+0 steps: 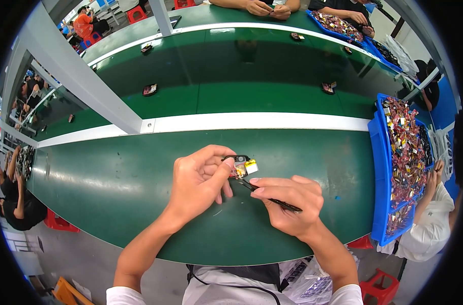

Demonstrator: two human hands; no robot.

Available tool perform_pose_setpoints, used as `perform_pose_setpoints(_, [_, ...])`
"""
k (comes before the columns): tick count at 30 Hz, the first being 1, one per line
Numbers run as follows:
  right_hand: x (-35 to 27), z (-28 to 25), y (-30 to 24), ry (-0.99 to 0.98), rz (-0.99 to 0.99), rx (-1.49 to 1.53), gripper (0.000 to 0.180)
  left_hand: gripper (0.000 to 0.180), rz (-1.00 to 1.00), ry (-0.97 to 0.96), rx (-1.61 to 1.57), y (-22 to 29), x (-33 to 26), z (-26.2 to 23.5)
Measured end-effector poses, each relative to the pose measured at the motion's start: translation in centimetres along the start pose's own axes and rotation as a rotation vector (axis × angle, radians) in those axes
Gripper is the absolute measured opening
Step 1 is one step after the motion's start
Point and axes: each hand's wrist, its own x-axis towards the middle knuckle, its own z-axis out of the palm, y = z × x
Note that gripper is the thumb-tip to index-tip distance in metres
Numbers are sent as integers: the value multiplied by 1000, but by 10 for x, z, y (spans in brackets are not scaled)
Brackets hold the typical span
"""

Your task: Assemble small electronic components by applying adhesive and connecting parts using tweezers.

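Over the green tabletop, my left hand (197, 175) pinches a small electronic assembly (239, 169) between thumb and fingers. The assembly has a black rounded casing, reddish and gold parts inside, and a yellow-and-white label on its right side. My right hand (296, 202) is closed around black tweezers (280, 203), held slanted. Their tips reach the lower edge of the assembly, close to my left thumb. Whether the tips grip a part there is too small to tell.
Blue bins (380, 178) full of small reddish parts stand at the right edge of the green table (114, 203). Beyond a white rail (262, 121), similar assemblies lie on a dark green belt (231, 96). A grey post (84, 66) rises at left. People sit around.
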Motion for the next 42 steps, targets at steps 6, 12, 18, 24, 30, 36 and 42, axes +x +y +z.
perform_pose_setpoints(6, [-1, 0, 0, -13, -5, -8, 32, 20, -18, -19, -2, 0, -2, 0])
perform_pose_setpoints(12, [3, -3, -3, 3, 49, 42, 30, 22, -52, -30, -32, -1, -2, 0])
perform_pose_setpoints(18, [1, 0, -5, 88, 248, 180, 21, 26, -94, -88, -116, 2, 0, 1])
perform_pose_setpoints(24, [0, 1, -8, 210, 600, 397, 13, 27, -16, -42, -127, 5, -5, 7])
perform_pose_setpoints(30, [6, 0, -10, 275, 858, 689, 17, 26, 98, 94, -146, 1, -9, 23])
perform_pose_setpoints(36, [9, -4, -9, 246, 1105, 860, 15, 24, 265, 225, -79, -11, -15, 35])
perform_pose_setpoints(42, [9, -5, -8, 260, 1155, 913, 17, 24, 520, 273, 160, -23, -13, 36])
